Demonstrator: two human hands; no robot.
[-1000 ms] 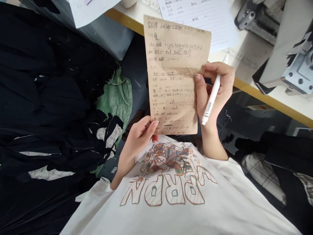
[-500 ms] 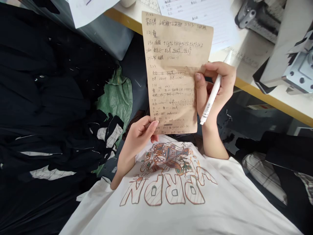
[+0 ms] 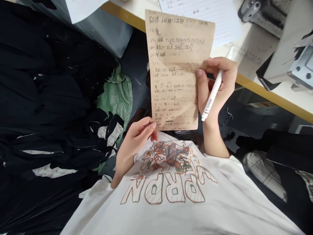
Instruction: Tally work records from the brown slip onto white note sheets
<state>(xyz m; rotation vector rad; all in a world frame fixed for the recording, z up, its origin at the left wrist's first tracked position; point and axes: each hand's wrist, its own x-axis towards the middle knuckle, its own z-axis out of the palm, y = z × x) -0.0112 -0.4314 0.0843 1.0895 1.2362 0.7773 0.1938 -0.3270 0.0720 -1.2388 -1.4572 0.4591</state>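
A creased brown sheet of paper [image 3: 177, 70] covered in handwriting, some lines struck through, is held up in front of my shirt. My left hand [image 3: 139, 133] pinches its lower left corner between thumb and fingers. At the right edge, my right hand [image 3: 217, 86] grips the same sheet with thumb and forefinger. A white pen [image 3: 212, 93] also rests in my right hand, slanting across the fingers with its lower end near the wrist. Behind the brown sheet, a white lined page [image 3: 220, 23] with writing lies on the table.
The table [image 3: 274, 88] has a yellowish edge and bears metal machine parts [image 3: 302, 68] at the right. Dark garments [image 3: 44, 98] are heaped at the left beside a green sack [image 3: 117, 91]. A grey bin [image 3: 110, 32] stands near the table. More dark cloth [image 3: 288, 150] lies at lower right.
The brown sheet has shifted slightly up and to the right in view, with both hands still on it. The pen stays in my right hand.
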